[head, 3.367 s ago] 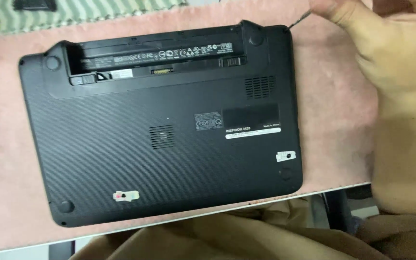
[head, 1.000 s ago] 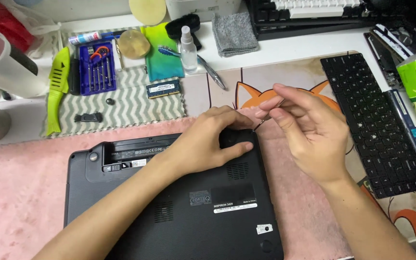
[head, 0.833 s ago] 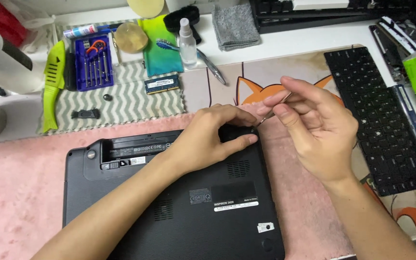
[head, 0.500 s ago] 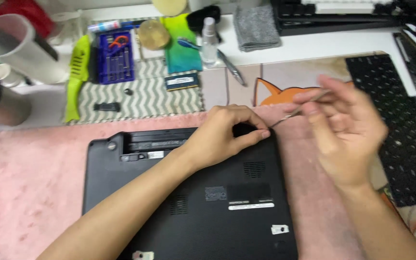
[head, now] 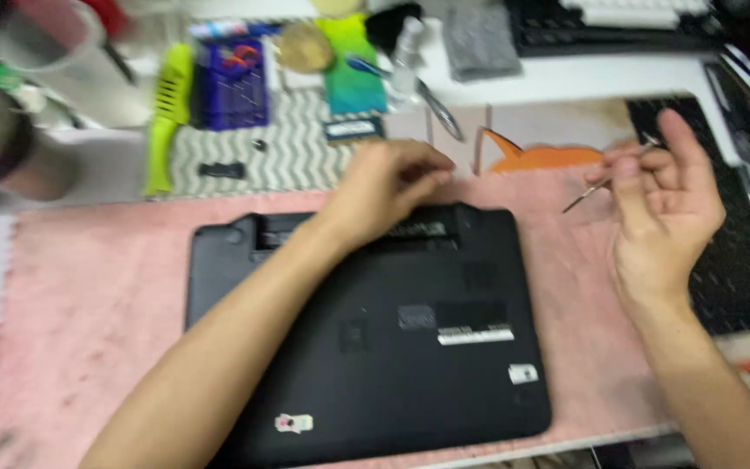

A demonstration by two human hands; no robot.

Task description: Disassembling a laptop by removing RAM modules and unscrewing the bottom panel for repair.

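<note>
Since the frame half a second earlier, the right hand (head: 663,213) has drawn away from the laptop (head: 366,330) toward the right, and the thin tool (head: 605,181) it carries no longer meets the left hand (head: 388,187); a clear gap of pink mat (head: 88,295) now separates them.

Left hand: rests on the far edge of the laptop, fingers curled downward over the battery strip there. Whether it is gripping anything under the fingers cannot be told; the frame is blurred.

Right hand: raised above the mat to the right of the laptop, palm toward the camera, thumb and forefinger pinched on the thin metal tool, remaining fingers loosely spread. The tool's tip points down and left, clear of the laptop.

Laptop: black, lying underside up on the pink mat, near the front edge of the desk, with labels showing on its base.

Surroundings: a black keyboard (head: 740,260) lies to the right, beneath and beyond the right hand. Behind the laptop, a grey striped cloth (head: 297,156) carries a blue case of small tools (head: 232,82), with a lime-green plastic tool (head: 167,117) alongside it to the left. A clear cup (head: 54,52) stands at far left.
</note>
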